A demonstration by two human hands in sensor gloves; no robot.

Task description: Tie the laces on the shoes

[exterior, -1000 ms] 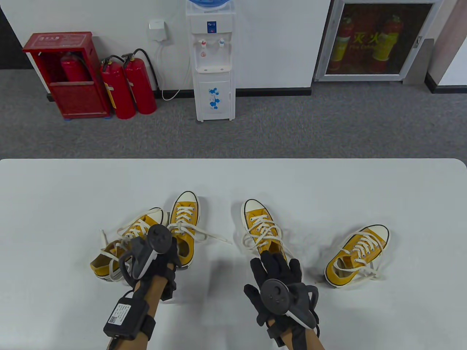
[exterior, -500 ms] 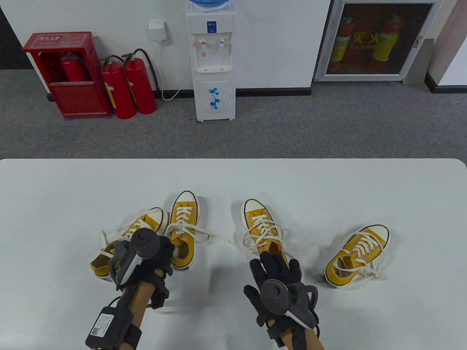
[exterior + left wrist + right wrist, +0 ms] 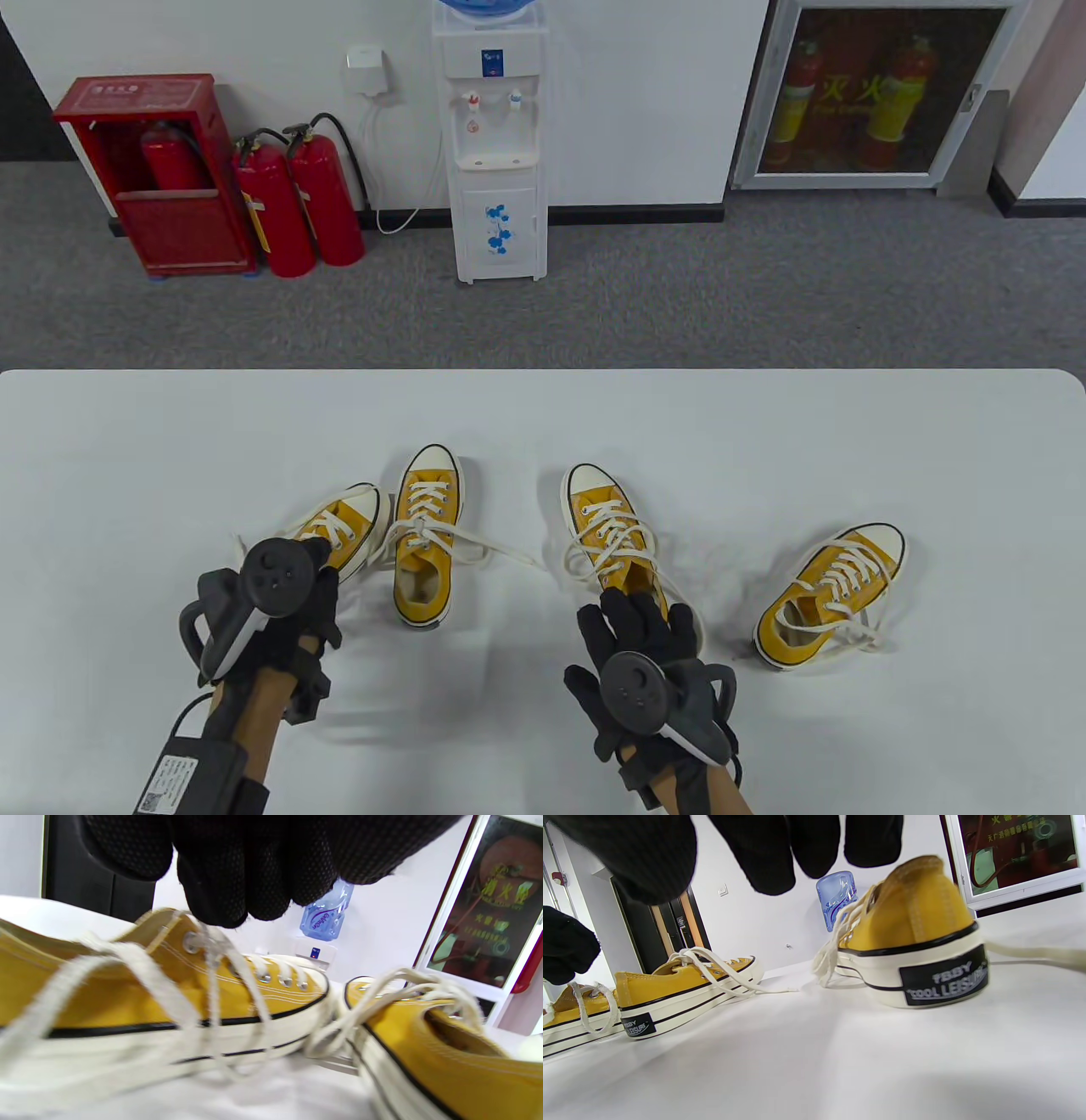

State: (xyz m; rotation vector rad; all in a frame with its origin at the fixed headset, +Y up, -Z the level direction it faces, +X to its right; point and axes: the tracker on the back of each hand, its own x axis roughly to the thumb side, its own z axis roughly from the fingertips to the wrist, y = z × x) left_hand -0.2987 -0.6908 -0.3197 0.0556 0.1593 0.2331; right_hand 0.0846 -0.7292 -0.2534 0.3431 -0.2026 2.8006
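table view | left hand [image 3: 284, 594] pinches lace [image 3: 212, 984] | right hand [image 3: 645, 632] spread | water dispenser [image 3: 496, 144] behind

I see four yellow shoes [image 3: 428, 543] on the table [image 3: 127, 475], three red fire extinguishers [image 3: 297, 199] by the wall, one water cooler [image 3: 496, 144], and my two gloved hands [image 3: 645, 628]

We look down over the table [image 3: 170, 441] from above; both wrist views skim its surface closely, sharing the water dispenser [image 3: 496, 140] beyond.
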